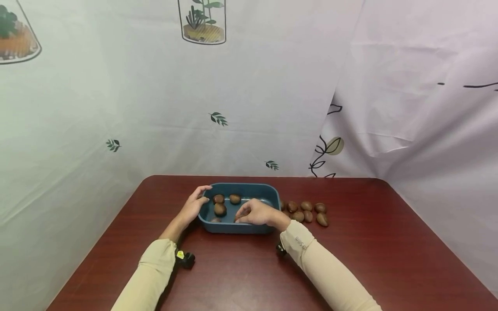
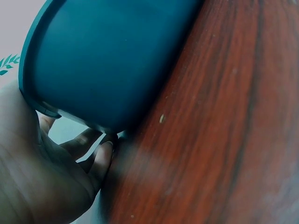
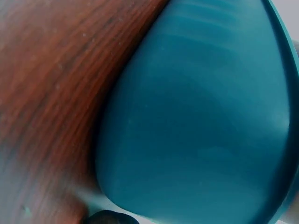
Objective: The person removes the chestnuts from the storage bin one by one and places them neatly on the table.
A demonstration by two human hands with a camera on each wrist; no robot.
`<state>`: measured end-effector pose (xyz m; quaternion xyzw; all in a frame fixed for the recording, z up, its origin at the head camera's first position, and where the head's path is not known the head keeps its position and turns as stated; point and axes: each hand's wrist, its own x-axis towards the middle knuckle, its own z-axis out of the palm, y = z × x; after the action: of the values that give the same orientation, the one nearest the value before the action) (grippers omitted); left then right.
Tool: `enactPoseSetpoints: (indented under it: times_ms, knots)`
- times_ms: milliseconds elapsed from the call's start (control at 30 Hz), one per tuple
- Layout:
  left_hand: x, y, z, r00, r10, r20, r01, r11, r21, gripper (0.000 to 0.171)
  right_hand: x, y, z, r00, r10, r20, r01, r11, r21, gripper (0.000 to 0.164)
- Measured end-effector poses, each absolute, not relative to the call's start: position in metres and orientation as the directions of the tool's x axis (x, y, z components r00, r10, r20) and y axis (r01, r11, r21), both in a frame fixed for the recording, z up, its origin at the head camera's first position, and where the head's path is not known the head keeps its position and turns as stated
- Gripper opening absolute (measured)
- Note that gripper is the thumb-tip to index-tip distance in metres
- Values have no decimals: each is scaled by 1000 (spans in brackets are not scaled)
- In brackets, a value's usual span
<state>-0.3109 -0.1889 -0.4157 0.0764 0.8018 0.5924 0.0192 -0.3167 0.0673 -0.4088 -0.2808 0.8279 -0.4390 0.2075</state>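
A blue rectangular basin (image 1: 241, 229) stands on the table with several brown, egg-shaped fruits (image 1: 220, 210) inside, mostly toward its left end. My left hand (image 1: 191, 209) holds the basin's left end, thumb at the rim; in the left wrist view its curled fingers (image 2: 100, 163) lie against the outside wall. Reaching over the right side, my right hand (image 1: 256, 211) is down inside the basin. Its thumb and fingers pinch a brown fruit, mostly covered by the hand. The right wrist view shows mainly the basin's outer wall (image 3: 196, 121), which hides nearly all of that hand.
Several more brown fruits (image 1: 306, 206) lie in a loose group on the table just right of the basin. The dark red wooden table (image 1: 233, 276) has rounded far corners. A pale printed cloth (image 1: 253, 108) hangs behind it and along both sides.
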Motion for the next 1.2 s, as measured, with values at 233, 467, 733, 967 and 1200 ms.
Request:
enactPoseSetpoints:
  times_ms: [233,467,733,967,1200]
  knots:
    - [-326,-195,-435,-986,145,84,125,307,943,43,-319,73,-404,-771,-626,-116,-262,479,-838,19]
    - [-332,-197,-444,-986,143,91,130,298,945,42,-318,79,-399,-781,-612,-126,-237,477,-847,22]
    - [-310,-189,-416,-985,153,74,117,294,948,41,-319,86,-397,-795,-596,-113,-218,455,-864,26]
    - [-311,-189,-418,-987,147,73,115,300,947,42,-318,91,-393,-802,-589,-99,-234,462,-855,28]
    - [-331,-197,-441,-984,146,100,138,287,948,42,-316,97,-387,-813,-579,-61,-302,508,-807,26]
